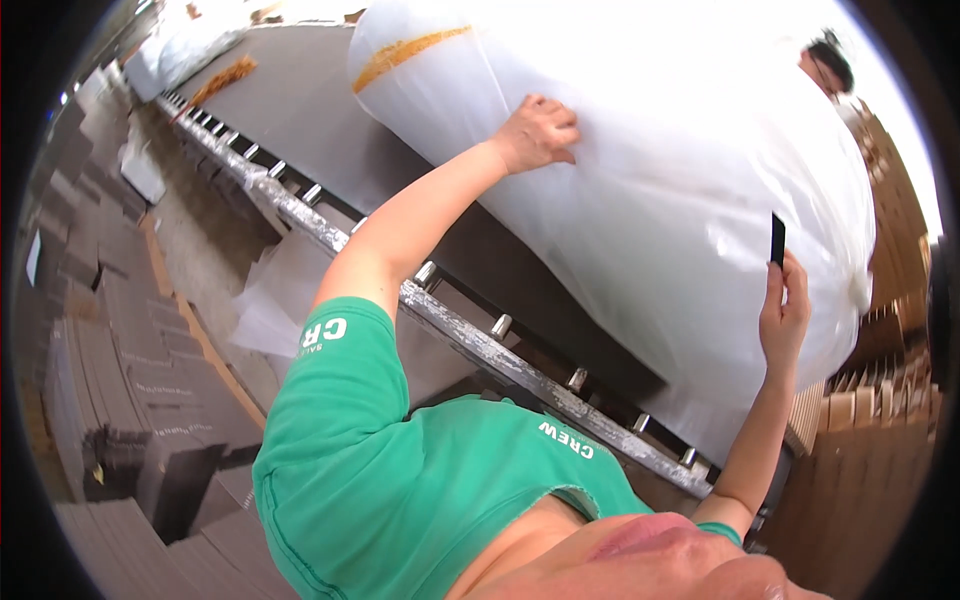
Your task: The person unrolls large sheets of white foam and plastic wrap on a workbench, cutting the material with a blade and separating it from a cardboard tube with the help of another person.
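We see, from the head view, a large white plastic-wrapped bundle (650, 170) lying on a long dark table (300, 110) whose near edge is a scuffed metal rail (480, 345) set with short pegs. The bundle fills the upper middle and right of the view, and a strip of orange tape (400, 55) crosses its upper left end.

Our left hand (538, 133) rests on top of the bundle, palm down, with the fingers curled lightly against the wrapping; it holds nothing. Our right hand (783, 318) is raised just in front of the bundle's lower right side. It pinches a small flat black object (778, 240) upright between thumb and fingertips. We cannot tell whether the object's top edge touches the wrapping. The two hands are well apart, with the bulge of the bundle between them.

The green sleeve (330, 400) of our shirt fills the lower middle. At the upper right rim, beyond the bundle, part of another person's head (828, 60) shows. On the left, stacks of flat grey cardboard sheets (120, 330) cover the floor, and a crumpled white sheet (270, 295) lies below the rail. Brown cardboard stacks (870, 400) stand at the right.
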Demonstrator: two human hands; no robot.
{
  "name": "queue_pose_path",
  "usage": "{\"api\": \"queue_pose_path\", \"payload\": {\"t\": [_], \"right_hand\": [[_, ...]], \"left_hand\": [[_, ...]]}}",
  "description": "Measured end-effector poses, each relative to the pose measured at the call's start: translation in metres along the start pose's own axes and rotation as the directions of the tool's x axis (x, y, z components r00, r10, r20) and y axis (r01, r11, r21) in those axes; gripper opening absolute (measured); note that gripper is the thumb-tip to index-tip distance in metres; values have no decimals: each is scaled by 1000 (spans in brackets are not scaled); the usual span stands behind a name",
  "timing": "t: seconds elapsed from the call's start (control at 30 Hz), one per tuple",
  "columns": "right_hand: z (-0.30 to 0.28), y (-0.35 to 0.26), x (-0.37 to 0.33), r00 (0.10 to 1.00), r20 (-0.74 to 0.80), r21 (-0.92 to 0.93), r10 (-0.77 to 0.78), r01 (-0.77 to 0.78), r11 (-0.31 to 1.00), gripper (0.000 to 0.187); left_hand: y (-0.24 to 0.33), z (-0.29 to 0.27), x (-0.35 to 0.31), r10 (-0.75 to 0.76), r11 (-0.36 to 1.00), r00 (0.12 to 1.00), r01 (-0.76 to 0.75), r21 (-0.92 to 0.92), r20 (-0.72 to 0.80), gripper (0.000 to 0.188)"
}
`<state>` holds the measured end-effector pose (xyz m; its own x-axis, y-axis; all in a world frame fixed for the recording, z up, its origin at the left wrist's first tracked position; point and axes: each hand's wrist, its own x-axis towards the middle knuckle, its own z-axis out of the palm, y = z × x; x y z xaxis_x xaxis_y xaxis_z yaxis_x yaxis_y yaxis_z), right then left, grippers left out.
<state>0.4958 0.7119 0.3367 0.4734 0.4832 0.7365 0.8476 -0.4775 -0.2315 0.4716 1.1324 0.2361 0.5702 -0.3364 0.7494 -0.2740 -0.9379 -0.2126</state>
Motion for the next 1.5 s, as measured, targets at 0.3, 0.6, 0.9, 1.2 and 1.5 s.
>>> {"api": "queue_pose_path", "payload": {"t": [0.3,0.6,0.9,1.2,1.5], "right_hand": [[19,23,-32,994,-100,139,40,-26,990,22],[54,-8,-93,955,-99,134,280,-266,955,21],[63,-12,-105,933,-256,204,252,-202,958,26],[-82,36,-244,324,-517,650,793,-455,609,17],[-140,67,-247,384,-473,436,793,-680,589,21]], "left_hand": [[59,-76,-83,-17,770,925,254,-585,379,30],[85,-116,-120,-59,402,895,428,-810,443,22],[-70,-38,-76,-807,567,573,683,-460,-143,70],[-35,-61,-43,-877,194,369,858,-476,308,38],[-82,-56,-42,-876,-77,195,846,-527,441,27]]}}
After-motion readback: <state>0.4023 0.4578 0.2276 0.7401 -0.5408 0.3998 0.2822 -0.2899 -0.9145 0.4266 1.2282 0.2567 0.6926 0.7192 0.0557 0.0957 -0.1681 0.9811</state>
